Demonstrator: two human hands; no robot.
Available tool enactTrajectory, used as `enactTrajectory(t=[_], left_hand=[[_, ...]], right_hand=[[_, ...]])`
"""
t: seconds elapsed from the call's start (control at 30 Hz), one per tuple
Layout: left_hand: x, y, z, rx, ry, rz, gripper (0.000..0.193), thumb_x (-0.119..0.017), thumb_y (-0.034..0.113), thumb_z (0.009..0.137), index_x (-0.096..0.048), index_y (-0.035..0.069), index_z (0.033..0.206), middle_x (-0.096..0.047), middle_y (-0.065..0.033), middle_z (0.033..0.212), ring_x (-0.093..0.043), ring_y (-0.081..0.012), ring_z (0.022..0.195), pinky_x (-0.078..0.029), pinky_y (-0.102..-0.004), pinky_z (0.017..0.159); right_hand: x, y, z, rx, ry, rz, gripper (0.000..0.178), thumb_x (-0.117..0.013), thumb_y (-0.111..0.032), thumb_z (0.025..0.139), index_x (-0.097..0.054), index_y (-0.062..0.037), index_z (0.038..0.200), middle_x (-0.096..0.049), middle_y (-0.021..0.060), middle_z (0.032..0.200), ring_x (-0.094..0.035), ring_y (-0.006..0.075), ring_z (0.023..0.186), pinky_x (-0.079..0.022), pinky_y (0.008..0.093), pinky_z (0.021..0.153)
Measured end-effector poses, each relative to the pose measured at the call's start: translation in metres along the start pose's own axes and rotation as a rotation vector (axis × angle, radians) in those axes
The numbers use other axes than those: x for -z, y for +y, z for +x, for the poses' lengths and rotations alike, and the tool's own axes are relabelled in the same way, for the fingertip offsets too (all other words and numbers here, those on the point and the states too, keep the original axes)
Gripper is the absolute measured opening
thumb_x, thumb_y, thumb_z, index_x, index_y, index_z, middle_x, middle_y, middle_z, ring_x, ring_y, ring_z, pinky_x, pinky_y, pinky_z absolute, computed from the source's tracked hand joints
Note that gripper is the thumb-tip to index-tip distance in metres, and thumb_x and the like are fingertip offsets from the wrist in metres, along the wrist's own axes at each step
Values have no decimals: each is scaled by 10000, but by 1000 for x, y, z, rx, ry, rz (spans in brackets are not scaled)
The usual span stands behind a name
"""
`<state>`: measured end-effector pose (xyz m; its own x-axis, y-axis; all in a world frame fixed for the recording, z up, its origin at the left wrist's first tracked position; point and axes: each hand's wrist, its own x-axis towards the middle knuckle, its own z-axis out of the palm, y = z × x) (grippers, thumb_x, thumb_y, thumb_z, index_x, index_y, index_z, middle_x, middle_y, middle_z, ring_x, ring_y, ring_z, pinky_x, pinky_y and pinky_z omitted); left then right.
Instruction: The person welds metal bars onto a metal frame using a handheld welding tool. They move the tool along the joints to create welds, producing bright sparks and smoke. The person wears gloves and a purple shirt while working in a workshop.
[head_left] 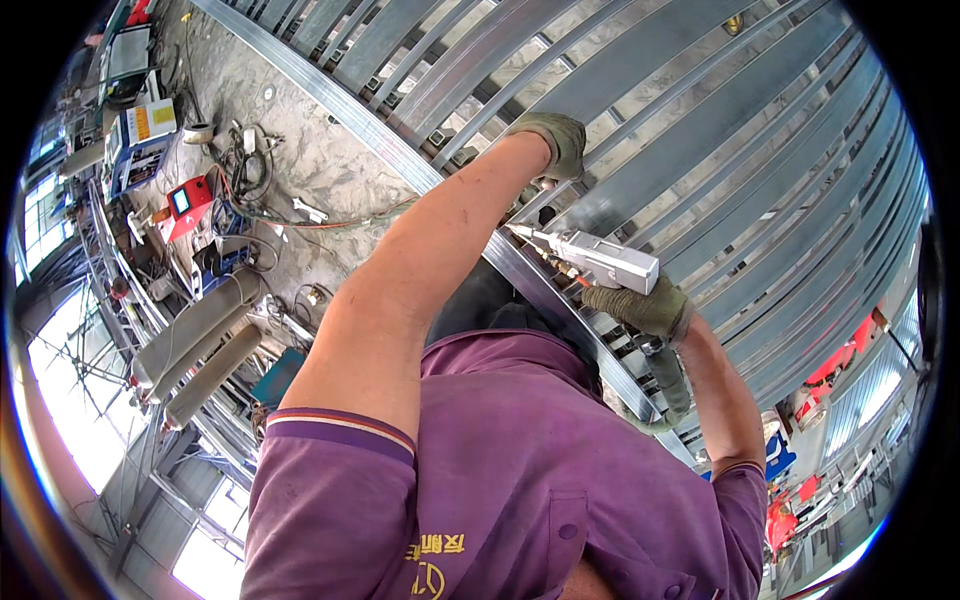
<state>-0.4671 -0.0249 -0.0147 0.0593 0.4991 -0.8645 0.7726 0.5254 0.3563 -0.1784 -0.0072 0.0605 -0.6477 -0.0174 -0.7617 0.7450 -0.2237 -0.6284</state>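
My gloved right hand (pixel 645 306) is closed around a silver-white handheld welding gun (pixel 605 260). Its thin nozzle points left, the tip close to the inner edge of a long metal rail (pixel 545 287). My left hand (pixel 556 148), in a green-grey work glove, reaches across the frame with fingers curled down around a narrow metal slat (pixel 628 128). The fingertips are partly hidden beneath the hand. Slat ends meet the rail between my two hands, just beside the nozzle tip.
Many parallel metal slats (pixel 690 165) spread to the right. A second rail stretch (pixel 330 95) runs to the far left. On the concrete floor stand a red machine (pixel 186 208) and a blue-white box unit (pixel 140 140). Cables and an orange hose (pixel 330 223) trail there. Two grey cylinders (pixel 200 335) lie at left.
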Motion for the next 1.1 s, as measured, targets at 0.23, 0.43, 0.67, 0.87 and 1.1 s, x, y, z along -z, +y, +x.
enactTrajectory(t=[0.23,0.43,0.67,0.87,1.1], left_hand=[[-1,-1,1,8,-49,-107,352,-678,280,1051,-773,26,1276,-810,-123,1053,-814,-220,761,-690,-381,672],[-1,-1,6,11,-54,-36,356,-691,277,1046,-771,20,1279,-814,-133,1044,-828,-228,792,-689,-394,675],[-2,0,8,8,-42,-21,355,-701,285,1043,-791,6,1243,-822,-148,1005,-824,-241,779,-674,-392,651],[-2,2,4,28,-35,-68,346,-691,293,1049,-799,28,1244,-825,-130,976,-813,-234,758,-655,-382,635],[3,7,-4,31,-30,-41,350,-710,288,1053,-793,22,1265,-827,-115,932,-801,-230,750,-640,-379,626]], right_hand=[[0,11,12,-20,-25,-60,693,-968,-325,909,-695,-71,1494,-814,104,1295,-738,169,1167,-590,335,1021],[-8,36,21,88,-6,-49,707,-975,-350,895,-703,-64,1481,-825,103,1274,-758,186,1115,-596,347,1003],[-11,41,23,85,2,-84,696,-976,-346,892,-709,-65,1470,-822,108,1300,-769,191,1146,-600,353,1024],[-13,37,20,91,-3,-85,661,-958,-339,909,-713,-77,1465,-817,118,1322,-774,204,1195,-601,358,1041],[-12,41,22,115,-35,-121,682,-932,-406,921,-702,-86,1477,-800,112,1363,-769,236,1218,-592,353,1074]])
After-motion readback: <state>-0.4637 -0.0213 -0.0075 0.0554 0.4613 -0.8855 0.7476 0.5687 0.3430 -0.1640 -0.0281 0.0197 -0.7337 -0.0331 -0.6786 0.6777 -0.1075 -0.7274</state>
